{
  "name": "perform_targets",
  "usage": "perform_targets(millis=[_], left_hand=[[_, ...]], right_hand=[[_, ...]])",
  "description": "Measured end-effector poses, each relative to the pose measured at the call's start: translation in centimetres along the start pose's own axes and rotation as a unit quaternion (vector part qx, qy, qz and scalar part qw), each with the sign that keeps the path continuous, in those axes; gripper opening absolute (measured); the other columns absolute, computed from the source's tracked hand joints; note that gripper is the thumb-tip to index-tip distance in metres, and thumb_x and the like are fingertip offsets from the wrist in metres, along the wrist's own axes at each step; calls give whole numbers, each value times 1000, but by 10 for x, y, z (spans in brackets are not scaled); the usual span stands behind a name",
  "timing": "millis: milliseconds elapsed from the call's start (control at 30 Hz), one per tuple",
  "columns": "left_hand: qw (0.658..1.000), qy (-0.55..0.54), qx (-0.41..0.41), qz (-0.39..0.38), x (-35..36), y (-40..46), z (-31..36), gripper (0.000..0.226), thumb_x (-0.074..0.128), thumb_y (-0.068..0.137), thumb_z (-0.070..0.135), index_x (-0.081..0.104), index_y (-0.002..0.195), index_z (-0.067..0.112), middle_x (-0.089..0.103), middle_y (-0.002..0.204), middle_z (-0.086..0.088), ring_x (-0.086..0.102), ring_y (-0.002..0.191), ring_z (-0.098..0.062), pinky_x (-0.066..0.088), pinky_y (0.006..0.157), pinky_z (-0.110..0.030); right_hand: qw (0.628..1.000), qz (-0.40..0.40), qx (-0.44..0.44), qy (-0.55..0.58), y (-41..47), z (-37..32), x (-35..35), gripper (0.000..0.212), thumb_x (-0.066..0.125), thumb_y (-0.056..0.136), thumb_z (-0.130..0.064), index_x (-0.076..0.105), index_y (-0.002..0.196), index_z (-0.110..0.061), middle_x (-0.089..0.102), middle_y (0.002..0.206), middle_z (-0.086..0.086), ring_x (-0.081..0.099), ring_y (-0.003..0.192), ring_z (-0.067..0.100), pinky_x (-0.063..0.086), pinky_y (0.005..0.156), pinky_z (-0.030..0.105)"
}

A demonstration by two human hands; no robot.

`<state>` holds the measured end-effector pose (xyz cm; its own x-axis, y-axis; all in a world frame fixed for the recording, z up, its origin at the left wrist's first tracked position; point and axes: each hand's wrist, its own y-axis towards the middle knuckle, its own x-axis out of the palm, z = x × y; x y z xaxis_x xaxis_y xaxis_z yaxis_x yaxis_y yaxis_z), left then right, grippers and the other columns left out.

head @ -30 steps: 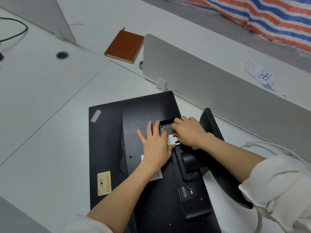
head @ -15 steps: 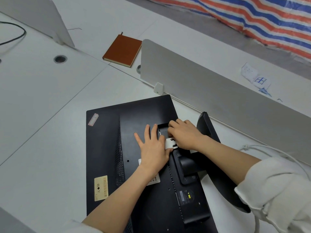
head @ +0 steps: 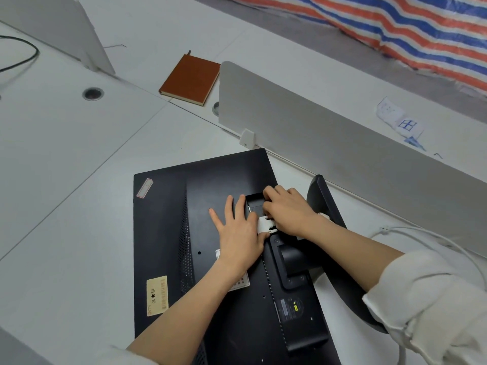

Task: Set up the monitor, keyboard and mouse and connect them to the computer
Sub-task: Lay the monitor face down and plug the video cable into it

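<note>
The monitor (head: pixel 184 246) lies face down on the white counter (head: pixel 66 180), its matte black plastic back up, a perforated vent strip running along it. Its stand (head: pixel 326 206) juts out at 3 o'clock. The left hand (head: pixel 238 233) presses flat on the back, fingers straight and spread. The right hand (head: pixel 288 210) curls its fingers round a white plug (head: pixel 264 225) at the port recess. At 12 o'clock, a grey divider panel (head: pixel 342 143); at 11 o'clock, a brown notebook (head: pixel 191 79) on bare counter.
</note>
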<state>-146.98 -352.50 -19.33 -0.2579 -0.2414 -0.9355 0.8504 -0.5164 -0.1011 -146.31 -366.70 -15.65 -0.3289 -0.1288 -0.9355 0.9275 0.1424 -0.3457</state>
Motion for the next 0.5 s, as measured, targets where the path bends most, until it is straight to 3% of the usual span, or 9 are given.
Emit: perform_targets(millis=[67,167,300,500], left_hand=[[1000,-5,1,-5,-2,0,1,40,61,85,40,61,113,11,21,154,-13,5,144,-37,0,106,-69],[1000,3,3,-15,-6,0,1,42,54,90,43,56,120,14,11,157,-10,-4,145,-33,-4,107,-66],[1000,-17,10,14,-3,0,0,39,64,84,38,62,110,9,24,153,-15,7,144,-38,-1,105,-70],[1000,-22,11,15,0,0,-1,39,66,83,37,63,108,8,26,152,-16,9,143,-39,-2,105,-70]], right_hand=[[1000,-10,-1,6,1,1,-2,20,49,89,-15,61,105,-15,38,124,3,39,111,24,32,81,33],[1000,-19,6,23,1,3,-4,21,49,91,-18,58,110,-15,40,124,3,40,113,23,34,84,33],[1000,-2,-3,14,1,3,-5,21,49,91,-19,56,110,-14,43,123,3,42,111,23,34,82,33],[1000,1,-2,-4,-2,0,-1,24,47,90,-16,58,112,-14,42,123,4,41,113,23,32,82,32]])
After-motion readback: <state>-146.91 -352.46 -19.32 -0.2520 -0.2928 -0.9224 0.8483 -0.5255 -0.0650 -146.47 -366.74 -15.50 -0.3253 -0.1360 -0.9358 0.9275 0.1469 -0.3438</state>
